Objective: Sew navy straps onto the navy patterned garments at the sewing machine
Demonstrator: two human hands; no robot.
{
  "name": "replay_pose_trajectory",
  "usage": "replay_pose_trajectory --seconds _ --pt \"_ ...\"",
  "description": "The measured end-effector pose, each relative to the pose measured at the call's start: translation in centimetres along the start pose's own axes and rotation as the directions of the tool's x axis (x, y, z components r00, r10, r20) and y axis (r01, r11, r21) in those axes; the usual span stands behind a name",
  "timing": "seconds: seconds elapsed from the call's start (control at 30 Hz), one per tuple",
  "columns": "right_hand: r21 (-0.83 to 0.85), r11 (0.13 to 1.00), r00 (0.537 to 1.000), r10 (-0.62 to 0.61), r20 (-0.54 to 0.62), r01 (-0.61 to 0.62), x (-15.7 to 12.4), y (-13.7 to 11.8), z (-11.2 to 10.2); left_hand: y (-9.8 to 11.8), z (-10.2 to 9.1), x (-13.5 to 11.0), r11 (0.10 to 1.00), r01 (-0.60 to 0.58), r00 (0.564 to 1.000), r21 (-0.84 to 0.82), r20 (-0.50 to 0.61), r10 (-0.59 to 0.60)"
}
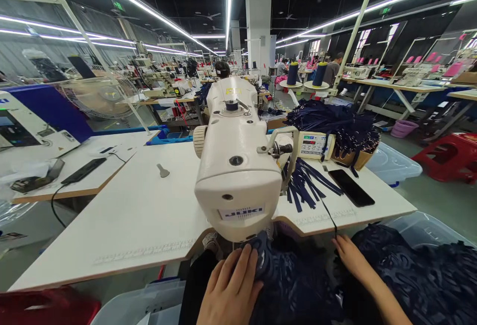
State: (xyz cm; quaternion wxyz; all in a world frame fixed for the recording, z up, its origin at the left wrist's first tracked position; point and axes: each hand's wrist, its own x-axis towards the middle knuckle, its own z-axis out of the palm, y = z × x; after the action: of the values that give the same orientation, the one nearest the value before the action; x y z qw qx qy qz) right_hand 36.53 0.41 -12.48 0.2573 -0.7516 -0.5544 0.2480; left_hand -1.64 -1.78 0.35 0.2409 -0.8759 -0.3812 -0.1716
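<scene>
A white sewing machine (pixel 238 156) marked JUKI stands before me. Below its head, my left hand (pixel 229 283) presses with its fingers together on a navy patterned fabric piece (pixel 294 280), which hangs down over my lap. To the right, past the table edge, my right hand (pixel 348 253) pinches the end of a thin dark strap (pixel 328 213). That strap runs up to a bundle of navy straps (pixel 307 181) spread on the table beside the machine. The needle area is hidden behind the machine head.
A black phone (pixel 352 187) lies on the white table (pixel 160 215). Behind it are a control box (pixel 313 145) and a carton (pixel 354 158) heaped with navy straps. A navy fabric pile (pixel 417 270) is at my right. A small metal piece (pixel 163 170) lies left.
</scene>
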Motion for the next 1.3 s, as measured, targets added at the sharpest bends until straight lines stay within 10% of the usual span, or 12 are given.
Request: replay_pose_trajectory --seconds 0.27,0.63,0.9,1.07,1.3 --pt "-0.316 0.932 0.971 0.112 -0.212 -0.177 4.8 -2.3 -9.4 0.2 0.1 0.0 1.000 0.024 1.000 -0.017 -0.007 -0.024" --pt "-0.457 0.887 0.998 0.040 -0.053 -0.060 16.8 -7.0 -8.0 0.7 -0.9 1.2 0.992 0.070 0.987 -0.101 -0.138 -0.084" --pt "-0.385 0.914 0.989 -0.095 0.115 0.132 13.9 -10.9 -6.6 0.6 -1.3 1.4 0.985 0.089 0.987 -0.145 -0.121 -0.107" --pt "-0.371 0.927 0.996 -0.081 -0.047 0.058 10.2 -10.4 -4.3 1.0 -1.5 1.5 0.984 0.132 0.990 -0.123 -0.040 -0.138" --pt "-0.240 0.971 0.983 -0.052 -0.178 0.008 7.5 -9.2 -6.5 1.1 -1.3 1.8 0.978 0.154 0.984 -0.141 -0.064 -0.164"
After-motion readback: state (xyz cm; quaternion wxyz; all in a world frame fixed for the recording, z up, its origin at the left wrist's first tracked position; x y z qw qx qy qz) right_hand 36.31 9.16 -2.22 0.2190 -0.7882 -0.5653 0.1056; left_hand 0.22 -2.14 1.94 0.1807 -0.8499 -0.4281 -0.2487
